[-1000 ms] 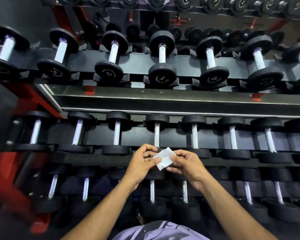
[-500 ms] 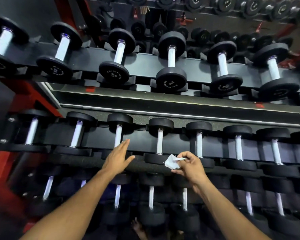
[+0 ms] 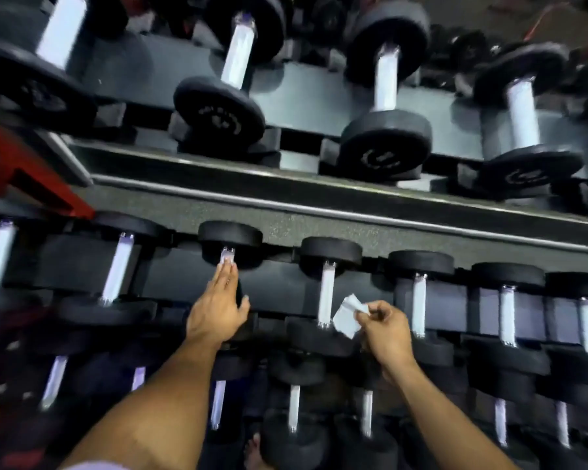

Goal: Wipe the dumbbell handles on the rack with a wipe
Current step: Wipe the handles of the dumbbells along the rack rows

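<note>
Head view: one wide-angle picture, looking down a tiered dumbbell rack point(image 3: 336, 212), somewhat blurred.
Rack: dark speckled front rail with a bright metal edge strip; a red frame piece point(image 3: 21, 171) at the left.
Dumbbells: round black matte heads joined by pale, shiny cylindrical handles; they lie in rows on the upper, middle and lower tiers.
Left hand point(image 3: 218, 307): fingers straight and together, laid along the middle-tier dumbbell handle point(image 3: 227, 255), fingertips touching its pale metal just below the far head; thumb spread to the side; nothing gripped.
Right hand point(image 3: 386, 330): fingers curled, pinching the wipe point(image 3: 345, 317) between thumb and fingertips.
Wipe: small, thin, white, creased sheet, its loose part hanging to the left of the right hand's knuckles.
Wipe and handles: it sits just beside the next dumbbell handle point(image 3: 326, 296) to the right, near that handle's lower end; whether it touches cannot be told.
Hands: apart, one dumbbell between them.
Forearms: bare, entering from the bottom edge.
</note>
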